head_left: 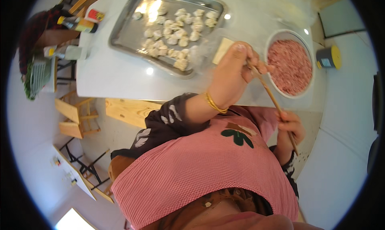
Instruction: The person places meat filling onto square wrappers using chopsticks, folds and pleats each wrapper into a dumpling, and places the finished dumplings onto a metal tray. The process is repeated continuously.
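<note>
Left hand: the left hand (232,75) is lifted over the near edge of the white table (116,75). Its fingers are curled up around a pale square dough wrapper (223,50). Only one corner of the wrapper shows past the fingers.

Right hand: the right hand (292,126) is low and near the body, at the right. It is closed tight on the near end of a long wooden stick (269,92).

Stick: it slants from the right hand, far and to the left, up to the left hand. Its far tip is right by the left fingertips, where the wrapper sits. I cannot tell if the tip touches the wrapper.

Meat bowl: a white bowl (269,41) full of pink chopped meat (289,66) stands just right of the left hand. The stick's tip is nearer to the bowl than the right hand is.

Tray: a shiny metal tray (128,31) lies far and to the left of the left hand. Many little folded dumplings (173,32) sit on it.

Other things: bottles (78,24) lie at the far left edge of the table. A yellow and grey tub (329,57) sits on the floor at the right.
</note>
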Motion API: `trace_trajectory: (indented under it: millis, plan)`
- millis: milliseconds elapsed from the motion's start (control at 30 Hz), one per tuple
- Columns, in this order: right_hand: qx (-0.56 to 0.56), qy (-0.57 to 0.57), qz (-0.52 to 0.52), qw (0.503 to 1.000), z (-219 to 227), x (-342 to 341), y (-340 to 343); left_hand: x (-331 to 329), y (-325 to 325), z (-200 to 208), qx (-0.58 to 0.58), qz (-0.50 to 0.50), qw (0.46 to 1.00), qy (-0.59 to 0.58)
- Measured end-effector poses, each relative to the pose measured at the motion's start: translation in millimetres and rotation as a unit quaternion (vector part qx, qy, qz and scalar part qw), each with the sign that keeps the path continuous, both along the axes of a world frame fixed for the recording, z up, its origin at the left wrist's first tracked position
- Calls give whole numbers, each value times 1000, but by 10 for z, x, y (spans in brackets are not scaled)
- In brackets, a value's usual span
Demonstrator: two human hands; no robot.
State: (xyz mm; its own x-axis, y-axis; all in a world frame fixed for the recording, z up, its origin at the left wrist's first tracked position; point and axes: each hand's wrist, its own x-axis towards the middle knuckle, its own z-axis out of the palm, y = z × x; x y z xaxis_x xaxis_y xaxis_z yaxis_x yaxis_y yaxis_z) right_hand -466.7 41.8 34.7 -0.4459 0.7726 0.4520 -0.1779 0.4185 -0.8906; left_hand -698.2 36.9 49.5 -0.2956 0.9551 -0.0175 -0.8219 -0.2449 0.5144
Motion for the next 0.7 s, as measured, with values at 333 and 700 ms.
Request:
trace_trajectory:
  millis: [333,700]
  plan:
    - [-76,39,-42,995,-167,650,208,-1118,-36,-459,-137,225,822,506]
    - [-97,32,-118,988,-91,511,163,-1105,-152,-240,-21,245,536,808]
